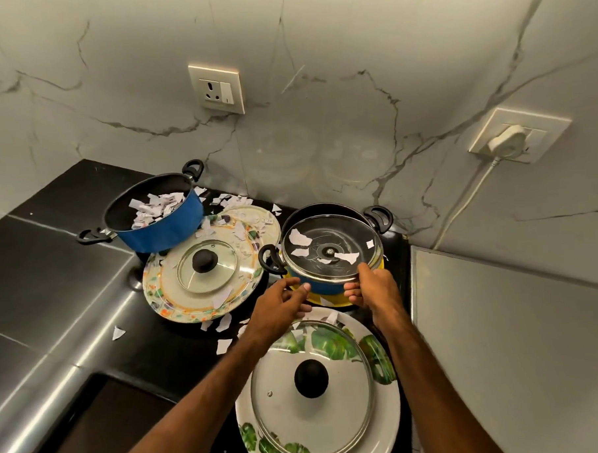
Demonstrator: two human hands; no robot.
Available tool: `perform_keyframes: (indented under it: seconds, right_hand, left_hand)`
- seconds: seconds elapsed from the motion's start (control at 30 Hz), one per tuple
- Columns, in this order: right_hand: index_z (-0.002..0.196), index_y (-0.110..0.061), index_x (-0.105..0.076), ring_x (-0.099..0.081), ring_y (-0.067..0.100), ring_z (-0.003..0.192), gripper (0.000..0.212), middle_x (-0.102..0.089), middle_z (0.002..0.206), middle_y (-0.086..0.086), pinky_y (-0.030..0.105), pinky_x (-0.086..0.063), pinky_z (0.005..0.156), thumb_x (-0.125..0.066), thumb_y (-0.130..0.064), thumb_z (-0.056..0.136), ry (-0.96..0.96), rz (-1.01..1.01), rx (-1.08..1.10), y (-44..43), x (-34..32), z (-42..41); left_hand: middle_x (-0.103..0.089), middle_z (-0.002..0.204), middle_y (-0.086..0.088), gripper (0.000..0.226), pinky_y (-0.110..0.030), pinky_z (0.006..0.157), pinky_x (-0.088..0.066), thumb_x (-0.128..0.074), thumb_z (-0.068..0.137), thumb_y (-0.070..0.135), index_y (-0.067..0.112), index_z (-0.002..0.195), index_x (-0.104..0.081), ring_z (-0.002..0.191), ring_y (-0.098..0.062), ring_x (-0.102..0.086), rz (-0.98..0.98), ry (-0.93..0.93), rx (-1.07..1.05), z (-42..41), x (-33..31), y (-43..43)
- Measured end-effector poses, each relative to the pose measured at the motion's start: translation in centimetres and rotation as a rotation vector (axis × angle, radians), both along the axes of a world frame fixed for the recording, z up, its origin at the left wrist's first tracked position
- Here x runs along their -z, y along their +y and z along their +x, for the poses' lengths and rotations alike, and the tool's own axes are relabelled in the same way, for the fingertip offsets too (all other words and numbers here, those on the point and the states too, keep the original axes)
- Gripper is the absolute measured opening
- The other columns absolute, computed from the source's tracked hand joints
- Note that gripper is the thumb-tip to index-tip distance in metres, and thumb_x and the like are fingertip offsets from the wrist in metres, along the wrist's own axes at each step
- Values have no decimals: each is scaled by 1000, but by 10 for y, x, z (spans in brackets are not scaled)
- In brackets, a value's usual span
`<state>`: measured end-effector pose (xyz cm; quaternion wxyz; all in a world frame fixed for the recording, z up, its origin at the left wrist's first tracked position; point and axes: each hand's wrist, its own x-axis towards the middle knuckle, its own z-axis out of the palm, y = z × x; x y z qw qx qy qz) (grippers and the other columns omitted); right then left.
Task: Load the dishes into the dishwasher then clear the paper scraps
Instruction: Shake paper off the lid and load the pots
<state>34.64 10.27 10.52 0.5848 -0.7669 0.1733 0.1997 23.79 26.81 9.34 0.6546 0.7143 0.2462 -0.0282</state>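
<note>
upturned lid [331,249]: glass, knob side down, centre right of frame, sitting on a blue pot [322,287]; a few paper scraps [298,236] lie on it
right hand [375,284]: gripping the lid's near rim, thumb on top, fingers curled under
left hand [280,302]: fingers curled at the lid's near-left rim, thumb tip up against it; cannot tell if it actually grips
blue pot: black handles left and right, standing on a yellow plate [331,299]
second pot [160,225]: blue, upper left of centre, scraps heaped inside, base overlapping the floral plate [156,284]
floral plate: left of the hands, carries a small lid [207,266] knob up, plus scraps
leaf plate [384,411]: bottom centre, big lid [311,390] on it knob up, between the forearms
counter [84,201]: black, loose scraps [224,346] scattered between the plates
steel surface [54,305]: left edge of frame
wall: marble-look; socket [216,89] top centre, white plug [506,142] with cord at right
</note>
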Motion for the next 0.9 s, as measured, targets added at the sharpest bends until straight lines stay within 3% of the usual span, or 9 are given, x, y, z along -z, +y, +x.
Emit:
perform_keyframes:
  seconds: [0.07, 0.17, 0.33, 0.4, 0.5, 0.6, 0.73, 0.77, 0.9]
  right_hand:
    - [88, -1, -72, -65, 17, 51, 40, -76, 70, 13, 26, -55, 51, -48, -27, 106, -34, 1, -33, -5, -3, -10]
    - [87, 2, -72, -66, 17, 52, 44, -76, 70, 13, 25, -54, 50, -48, -28, 107, -59, 40, -69, -11, -8, -29]
    - [98, 6, -69, -67, 20, 55, 44, -74, 72, 14, 24, -56, 51, -48, -31, 110, -82, 229, -192, -14, -22, -56]
    - [108, -2, -68, -74, 22, 70, 52, -78, 86, 13, 29, -61, 62, -49, -50, 105, -107, 175, -263, -14, -19, -64]
    - [136, -22, -58, -67, 18, 112, 63, -65, 129, 1, 39, -61, 90, -48, -70, 96, -423, -256, -212, -9, -17, -73]
    - [144, -27, -53, -57, 10, 127, 47, -54, 142, -8, 33, -55, 99, -56, -50, 103, -792, -211, -179, 8, -33, -72]
    - [150, -29, -48, -46, -4, 131, 45, -49, 151, -7, 8, -38, 104, -54, -41, 107, -824, -99, -586, 60, -58, -71]
    - [153, -28, -45, -43, -3, 134, 47, -44, 156, -6, 8, -36, 106, -52, -39, 108, -820, -109, -657, 72, -59, -72]
    - [157, -26, -42, -31, 9, 151, 48, -34, 165, -7, 29, -33, 122, -48, -32, 109, -830, -163, -852, 98, -40, -93]
  left_hand:
    - [-74, 111, -7, 54, -41, 88, -62, -67, 94, 48, 15, 135, -55, 94, -20, -76, -177, -10, -86, 6, -2, -1]
    - [-72, 118, -10, 48, -45, 93, -59, -66, 94, 48, 15, 128, -59, 101, -27, -74, -410, -44, -157, 14, -11, -2]
    - [-73, 118, -15, 31, -49, 89, -60, -57, 103, 21, 4, 129, -54, 103, -35, -73, -566, -155, -305, 8, -21, 4]
    - [-71, 121, -17, 30, -52, 89, -60, -55, 104, 18, 3, 130, -55, 104, -37, -73, -539, -165, -335, -3, -18, 13]
    - [-72, 121, -14, 27, -58, 87, -59, -55, 103, 19, 8, 128, -59, 103, -36, -73, -397, -194, -307, -22, -21, 27]
    - [-74, 119, -9, 28, -47, 81, -63, -53, 103, 25, 10, 125, -61, 99, -32, -75, -227, -264, -218, -37, -31, 37]
    - [-73, 119, -11, 38, -39, 77, -63, -53, 102, 31, 12, 135, -57, 97, -32, -76, -180, -283, -144, -56, -36, 42]
    - [-74, 119, -10, 38, -39, 77, -63, -53, 102, 30, 16, 137, -56, 98, -31, -75, -178, -284, -130, -60, -37, 41]
    - [-73, 120, -5, 39, -44, 82, -63, -53, 101, 37, 26, 138, -57, 105, -24, -74, -156, -278, -153, -73, -39, 47]
